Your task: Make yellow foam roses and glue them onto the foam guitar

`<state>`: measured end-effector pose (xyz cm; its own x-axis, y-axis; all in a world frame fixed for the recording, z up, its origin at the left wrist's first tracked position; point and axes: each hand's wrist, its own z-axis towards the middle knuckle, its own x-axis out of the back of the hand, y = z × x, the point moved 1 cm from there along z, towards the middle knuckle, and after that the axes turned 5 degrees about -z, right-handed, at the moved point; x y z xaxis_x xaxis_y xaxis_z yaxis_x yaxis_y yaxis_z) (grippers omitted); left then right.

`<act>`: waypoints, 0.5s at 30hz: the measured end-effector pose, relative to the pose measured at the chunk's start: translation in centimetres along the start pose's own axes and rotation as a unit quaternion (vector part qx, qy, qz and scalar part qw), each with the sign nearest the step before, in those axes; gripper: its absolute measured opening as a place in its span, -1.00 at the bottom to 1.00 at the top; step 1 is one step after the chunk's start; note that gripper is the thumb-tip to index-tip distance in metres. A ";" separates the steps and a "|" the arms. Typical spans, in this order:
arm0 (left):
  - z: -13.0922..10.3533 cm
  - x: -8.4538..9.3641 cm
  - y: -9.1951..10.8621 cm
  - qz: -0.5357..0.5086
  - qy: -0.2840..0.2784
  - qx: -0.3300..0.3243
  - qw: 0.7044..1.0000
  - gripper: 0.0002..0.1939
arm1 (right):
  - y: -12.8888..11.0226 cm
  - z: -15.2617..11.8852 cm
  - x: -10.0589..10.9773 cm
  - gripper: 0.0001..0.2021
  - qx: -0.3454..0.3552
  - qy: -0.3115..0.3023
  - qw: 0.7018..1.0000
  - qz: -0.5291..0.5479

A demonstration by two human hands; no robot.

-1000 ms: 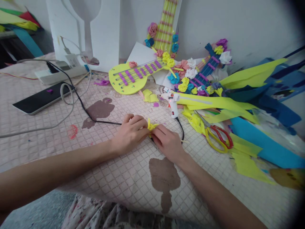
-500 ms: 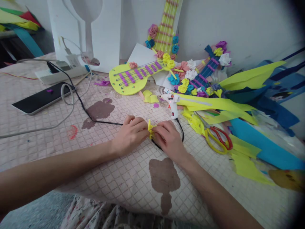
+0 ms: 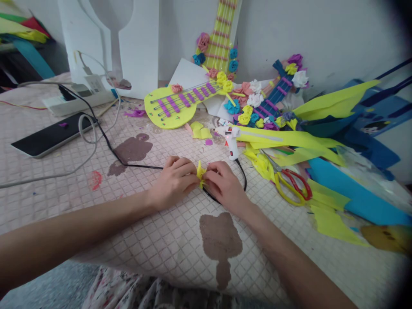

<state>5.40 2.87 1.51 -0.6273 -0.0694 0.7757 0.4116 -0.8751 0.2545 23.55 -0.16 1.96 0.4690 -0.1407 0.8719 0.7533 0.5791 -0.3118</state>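
Between my two hands is a small yellow paper flower (image 3: pixel 201 172), partly hidden by my fingers. My left hand (image 3: pixel 175 180) pinches it from the left side, fingers closed. From the right, my right hand (image 3: pixel 223 182) grips its other side with bent fingertips. Both hands are low over the quilted tablecloth, and the black cord (image 3: pixel 143 166) passes beneath them. Just beyond my right hand lies a white glue gun (image 3: pixel 231 143), its nozzle pointing up and left.
Scissors (image 3: pixel 292 186) with red and yellow handles lie right, among yellow paper strips (image 3: pixel 286 139) and blue paper (image 3: pixel 354 189). Decorated paper guitars (image 3: pixel 180 105) with flowers are at the back. Left are a black-topped flat device (image 3: pixel 53 133) and a power strip (image 3: pixel 77 103).
The whole view has shifted slightly, so the table things appear a little further left. Both hands keep hold of the yellow flower, with only slight finger movement.
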 end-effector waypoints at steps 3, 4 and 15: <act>0.0 0.0 -0.1 -0.015 0.002 0.011 1.000 -0.87 | 0.1 -0.1 0.1 -0.85 -0.003 -0.005 1.000 -0.003; 0.0 0.0 -0.1 -0.019 0.002 0.013 1.000 -0.88 | 0.1 -0.1 0.2 -0.84 -0.005 -0.007 1.000 -0.001; 0.1 0.1 -0.1 -0.038 -0.014 0.058 0.998 -0.87 | 0.2 -0.2 0.0 -0.91 0.000 -0.022 0.999 -0.024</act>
<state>5.36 2.98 1.61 -0.6417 0.0096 0.7669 0.4380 -0.8162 0.3768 23.79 -0.20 1.79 0.4121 -0.1329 0.9014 0.7743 0.5725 -0.2696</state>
